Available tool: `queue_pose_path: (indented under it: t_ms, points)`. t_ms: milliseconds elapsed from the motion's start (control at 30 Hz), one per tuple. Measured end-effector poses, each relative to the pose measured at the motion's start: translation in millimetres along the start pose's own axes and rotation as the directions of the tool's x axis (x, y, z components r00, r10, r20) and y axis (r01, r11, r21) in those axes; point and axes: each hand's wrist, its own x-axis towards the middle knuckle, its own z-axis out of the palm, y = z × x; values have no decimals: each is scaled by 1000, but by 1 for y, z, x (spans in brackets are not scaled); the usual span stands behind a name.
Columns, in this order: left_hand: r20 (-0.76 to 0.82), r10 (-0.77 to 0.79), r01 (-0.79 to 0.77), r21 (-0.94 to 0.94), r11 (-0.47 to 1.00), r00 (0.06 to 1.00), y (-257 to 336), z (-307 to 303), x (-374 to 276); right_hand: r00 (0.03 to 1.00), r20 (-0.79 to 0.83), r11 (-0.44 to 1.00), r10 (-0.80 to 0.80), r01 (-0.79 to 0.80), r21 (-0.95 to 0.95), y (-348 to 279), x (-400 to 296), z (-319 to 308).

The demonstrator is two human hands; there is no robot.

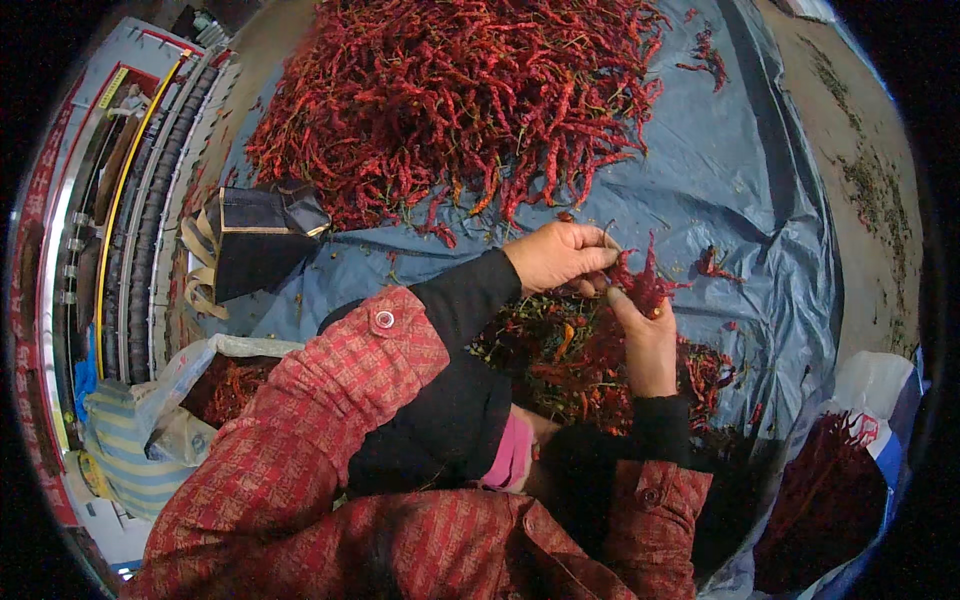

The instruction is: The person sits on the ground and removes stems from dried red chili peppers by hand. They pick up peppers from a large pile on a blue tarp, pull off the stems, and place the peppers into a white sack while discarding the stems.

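Note:
My right hand (651, 341) grips a small bunch of dried red chillies (643, 285), their wrinkled pods sticking up past the thumb. Close beside it, my left hand (562, 256) pinches at the bunch with thumb and fingertips, where a thin curved stem shows. What exactly lies between those fingertips is too small to tell. Below both hands, a loose layer of broken chillies and stems (570, 356) covers part of the blue tarpaulin (720, 165). A large heap of dried red chillies (457, 97) rises beyond my hands.
A dark box-shaped bag with beige straps (262, 240) stands left of the heap. Open sacks with red chilli matter flank me: a striped sack (135, 442) at left, a plastic sack (874, 382) at right. A long machine with rollers (139, 217) runs along the left.

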Motion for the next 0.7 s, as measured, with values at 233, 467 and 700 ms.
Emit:
queue_pose_path:
  t_ms: [233, 467, 700]
  points:
    - [21, 577, -83, 993, 81, 817, -25, -18, 18, 982, 37, 983, 184, -183, -33, 2, 1, -3]
    - [-246, 220, 183, 945, 272, 944, -22, -70, 36, 990, -105, 983, 89, -71, 170, -8, 3, -8]
    - [-477, 173, 348, 803, 484, 862, -51, -94, 110, 965, -256, 976, 56, 1, 219, -1, 14, -13]
